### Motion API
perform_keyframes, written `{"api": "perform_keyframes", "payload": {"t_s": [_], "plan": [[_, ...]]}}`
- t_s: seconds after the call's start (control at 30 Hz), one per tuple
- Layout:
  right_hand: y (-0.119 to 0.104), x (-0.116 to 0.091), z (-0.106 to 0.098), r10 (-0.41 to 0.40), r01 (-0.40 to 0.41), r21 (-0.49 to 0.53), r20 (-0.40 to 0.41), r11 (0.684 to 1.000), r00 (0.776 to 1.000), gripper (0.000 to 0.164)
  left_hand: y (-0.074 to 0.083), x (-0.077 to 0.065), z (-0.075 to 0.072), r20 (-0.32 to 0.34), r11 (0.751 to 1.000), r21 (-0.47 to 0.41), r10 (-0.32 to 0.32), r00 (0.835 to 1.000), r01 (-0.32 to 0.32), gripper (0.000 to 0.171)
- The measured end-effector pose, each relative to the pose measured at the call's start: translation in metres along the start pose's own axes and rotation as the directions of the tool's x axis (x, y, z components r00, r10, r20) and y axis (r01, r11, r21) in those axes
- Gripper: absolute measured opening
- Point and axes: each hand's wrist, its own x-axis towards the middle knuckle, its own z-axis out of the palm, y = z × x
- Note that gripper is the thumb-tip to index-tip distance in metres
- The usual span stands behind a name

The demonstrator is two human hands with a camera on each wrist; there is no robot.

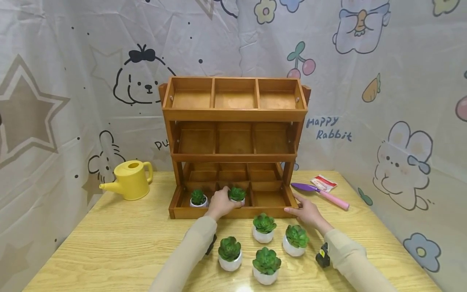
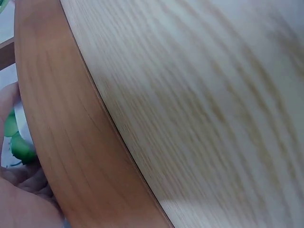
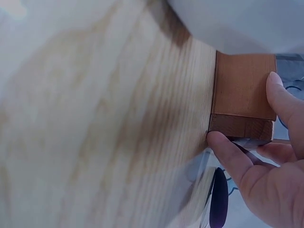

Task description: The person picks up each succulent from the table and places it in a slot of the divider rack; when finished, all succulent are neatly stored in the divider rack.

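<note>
A brown wooden tiered shelf (image 1: 235, 115) with divided compartments stands at the back of the table. My left hand (image 1: 221, 204) reaches over its front board and holds a small potted succulent (image 1: 237, 194) in the bottom tier's middle compartment. In the left wrist view, the front board (image 2: 71, 114) hides most of that hand and the plant. Another succulent in a white pot (image 1: 198, 198) sits in the bottom left compartment. My right hand (image 1: 308, 211) grips the shelf's front right corner (image 3: 243, 126), thumb at the board's upper edge and fingers along the side.
Several potted succulents (image 1: 264, 228) stand on the table before the shelf, between my forearms. A yellow watering can (image 1: 132, 180) is at the left. At the right lie a purple trowel with a pink handle (image 1: 333, 199) and a red-and-white packet (image 1: 324, 183).
</note>
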Motion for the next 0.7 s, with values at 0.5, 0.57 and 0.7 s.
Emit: {"api": "perform_keyframes", "payload": {"t_s": [0.5,0.57,0.7], "plan": [[-0.0007,0.0000,-0.0008,0.008,-0.008,-0.010,0.004,1.000,1.000,0.081,0.0014,-0.0009,0.0012,0.023,1.000,0.021,-0.016,1.000,0.016,0.082],[-0.0004,-0.0001,-0.0006,0.009,-0.009,-0.012,0.003,1.000,1.000,0.081,0.0017,-0.0018,0.0011,0.021,1.000,0.015,-0.013,1.000,0.013,0.081],[-0.0007,-0.0003,-0.0005,0.011,-0.011,-0.007,0.004,1.000,1.000,0.081,0.0022,-0.0034,0.0003,0.016,1.000,-0.003,-0.006,1.000,0.006,0.078]]}}
